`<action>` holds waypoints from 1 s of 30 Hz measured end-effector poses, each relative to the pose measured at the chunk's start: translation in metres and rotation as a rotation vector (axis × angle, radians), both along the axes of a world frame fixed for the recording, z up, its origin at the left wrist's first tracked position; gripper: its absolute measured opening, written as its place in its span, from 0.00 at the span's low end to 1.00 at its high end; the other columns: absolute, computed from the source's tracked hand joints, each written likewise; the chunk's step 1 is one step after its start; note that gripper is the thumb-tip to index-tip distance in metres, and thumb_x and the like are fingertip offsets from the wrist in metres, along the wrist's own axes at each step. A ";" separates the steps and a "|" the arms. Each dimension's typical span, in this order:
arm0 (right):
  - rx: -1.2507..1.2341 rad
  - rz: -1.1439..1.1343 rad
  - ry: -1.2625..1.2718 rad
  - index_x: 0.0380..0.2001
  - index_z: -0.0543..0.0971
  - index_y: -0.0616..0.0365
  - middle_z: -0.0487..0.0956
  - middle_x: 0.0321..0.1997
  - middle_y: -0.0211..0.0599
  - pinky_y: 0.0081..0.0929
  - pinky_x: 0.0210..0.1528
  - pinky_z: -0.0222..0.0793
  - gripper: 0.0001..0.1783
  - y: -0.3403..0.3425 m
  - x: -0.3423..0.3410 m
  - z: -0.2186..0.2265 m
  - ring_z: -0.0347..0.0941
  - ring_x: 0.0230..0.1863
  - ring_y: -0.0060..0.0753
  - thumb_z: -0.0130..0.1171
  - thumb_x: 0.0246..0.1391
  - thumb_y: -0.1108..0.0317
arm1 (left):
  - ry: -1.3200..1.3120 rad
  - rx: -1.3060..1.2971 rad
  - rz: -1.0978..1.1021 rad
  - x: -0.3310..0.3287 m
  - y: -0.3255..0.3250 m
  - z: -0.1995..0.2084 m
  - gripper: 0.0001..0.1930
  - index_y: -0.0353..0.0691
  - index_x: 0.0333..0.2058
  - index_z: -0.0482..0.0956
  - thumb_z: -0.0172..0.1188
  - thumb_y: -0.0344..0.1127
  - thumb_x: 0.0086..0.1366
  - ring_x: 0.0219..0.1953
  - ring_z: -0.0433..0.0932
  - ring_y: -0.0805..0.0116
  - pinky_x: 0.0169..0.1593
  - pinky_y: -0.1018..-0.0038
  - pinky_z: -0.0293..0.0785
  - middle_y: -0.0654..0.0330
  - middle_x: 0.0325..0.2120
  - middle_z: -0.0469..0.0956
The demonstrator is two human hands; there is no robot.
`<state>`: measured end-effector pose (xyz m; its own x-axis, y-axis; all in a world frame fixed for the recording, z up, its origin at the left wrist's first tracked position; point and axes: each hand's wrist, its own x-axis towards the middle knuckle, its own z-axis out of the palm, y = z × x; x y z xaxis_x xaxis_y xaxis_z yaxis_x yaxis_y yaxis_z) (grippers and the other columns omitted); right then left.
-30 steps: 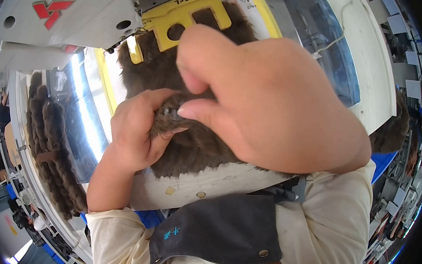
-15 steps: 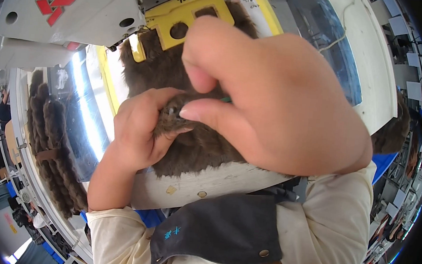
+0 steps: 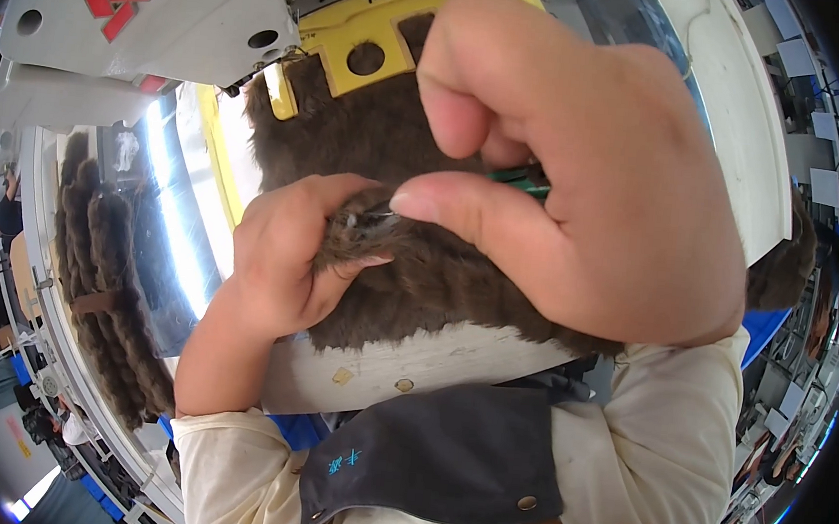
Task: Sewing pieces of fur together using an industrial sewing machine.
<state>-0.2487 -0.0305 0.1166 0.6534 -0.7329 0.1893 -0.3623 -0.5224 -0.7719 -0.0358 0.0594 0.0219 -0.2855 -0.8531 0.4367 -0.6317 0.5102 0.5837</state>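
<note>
A brown fur piece [image 3: 407, 286] lies under both hands, its shaggy near edge reaching the pale front of the work surface [image 3: 451, 355]. My left hand [image 3: 276, 249] is closed on it, pinching up a fold between thumb and fingers. A small whitish spot shows in that fold. My right hand [image 3: 596, 188] grips a small tool with a green handle [image 3: 526, 180]. Most of the tool is hidden in the palm. What looks like its thin metal tip shows past the thumb, at the pinched fold.
A white machine head [image 3: 190, 32] with a red emblem stands at the far left. Beyond my hands, a yellow template [image 3: 334, 40] with cut-outs lies over the fur. Bundled brown fur strips [image 3: 106, 255] lie along the left side. More brown fur [image 3: 783, 269] hangs at the right.
My right hand has moved right and slightly away from me, showing more of the green handle. My left hand keeps its pinch on the fur, with only a slight shift.
</note>
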 end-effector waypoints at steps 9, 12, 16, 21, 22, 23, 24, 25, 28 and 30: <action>-0.151 0.094 0.004 0.31 0.71 0.55 0.72 0.22 0.35 0.33 0.25 0.64 0.20 0.003 -0.011 -0.007 0.72 0.22 0.43 0.75 0.42 0.72 | 0.003 -0.024 -0.045 -0.002 -0.003 0.000 0.21 0.31 0.45 0.79 0.73 0.40 0.61 0.28 0.82 0.52 0.31 0.65 0.77 0.52 0.30 0.81; -0.160 0.084 -0.122 0.32 0.71 0.55 0.71 0.22 0.34 0.31 0.25 0.64 0.20 -0.001 -0.018 -0.015 0.70 0.22 0.41 0.75 0.42 0.72 | 0.019 -0.032 -0.053 -0.003 -0.004 0.000 0.21 0.31 0.45 0.79 0.73 0.40 0.61 0.28 0.82 0.53 0.31 0.65 0.76 0.52 0.30 0.81; -0.187 0.085 -0.157 0.32 0.71 0.55 0.71 0.22 0.34 0.30 0.25 0.64 0.21 -0.002 -0.011 -0.018 0.70 0.22 0.40 0.76 0.41 0.73 | 0.013 -0.016 -0.046 -0.003 -0.001 0.001 0.21 0.31 0.45 0.78 0.73 0.40 0.61 0.28 0.83 0.53 0.31 0.66 0.77 0.52 0.30 0.82; -0.162 0.078 -0.143 0.32 0.71 0.56 0.71 0.23 0.35 0.31 0.25 0.64 0.20 0.001 -0.009 -0.024 0.70 0.22 0.42 0.75 0.41 0.73 | 0.030 -0.009 -0.065 -0.002 -0.002 0.000 0.21 0.30 0.45 0.78 0.73 0.40 0.61 0.28 0.83 0.53 0.31 0.66 0.77 0.51 0.30 0.82; -0.161 0.079 -0.144 0.32 0.71 0.56 0.71 0.23 0.35 0.31 0.25 0.64 0.20 0.001 -0.009 -0.023 0.70 0.22 0.42 0.75 0.41 0.73 | 0.026 0.002 -0.054 -0.002 -0.001 0.001 0.21 0.30 0.45 0.78 0.73 0.40 0.61 0.28 0.83 0.53 0.31 0.66 0.77 0.51 0.31 0.82; -0.169 0.088 -0.120 0.33 0.71 0.56 0.71 0.23 0.35 0.32 0.25 0.63 0.20 0.001 -0.008 -0.022 0.69 0.22 0.43 0.75 0.41 0.73 | 0.023 0.013 -0.044 -0.002 0.000 0.001 0.21 0.30 0.45 0.78 0.73 0.40 0.61 0.29 0.83 0.52 0.31 0.65 0.77 0.51 0.31 0.82; -0.177 0.096 -0.094 0.33 0.71 0.55 0.71 0.24 0.35 0.32 0.25 0.63 0.20 0.001 -0.008 -0.020 0.69 0.22 0.44 0.74 0.42 0.74 | 0.023 0.014 -0.044 -0.002 0.000 0.001 0.21 0.30 0.45 0.78 0.73 0.40 0.61 0.29 0.83 0.52 0.31 0.65 0.77 0.51 0.31 0.82; -0.186 0.104 -0.069 0.33 0.71 0.55 0.71 0.24 0.35 0.33 0.25 0.63 0.20 0.001 -0.007 -0.018 0.69 0.22 0.45 0.74 0.42 0.74 | 0.016 0.010 -0.039 -0.002 0.001 0.001 0.21 0.30 0.45 0.78 0.73 0.40 0.61 0.29 0.83 0.52 0.31 0.65 0.77 0.51 0.31 0.82; -0.202 0.115 -0.017 0.33 0.71 0.55 0.71 0.24 0.35 0.34 0.26 0.62 0.19 0.002 -0.006 -0.018 0.69 0.22 0.47 0.73 0.42 0.74 | 0.004 0.016 -0.038 -0.001 0.000 0.002 0.21 0.31 0.45 0.78 0.73 0.40 0.60 0.30 0.83 0.52 0.32 0.65 0.78 0.50 0.32 0.83; -0.213 0.075 -0.069 0.33 0.71 0.54 0.71 0.24 0.34 0.34 0.25 0.62 0.20 0.002 -0.006 -0.024 0.68 0.22 0.46 0.74 0.41 0.74 | -0.001 0.025 -0.044 -0.002 0.001 0.002 0.22 0.31 0.45 0.78 0.73 0.40 0.60 0.30 0.84 0.52 0.33 0.65 0.78 0.50 0.33 0.83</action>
<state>-0.2548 -0.0282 0.0926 0.6845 -0.6217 0.3808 -0.2668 -0.6997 -0.6628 -0.0375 0.0600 0.0238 -0.3234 -0.8504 0.4149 -0.6097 0.5226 0.5959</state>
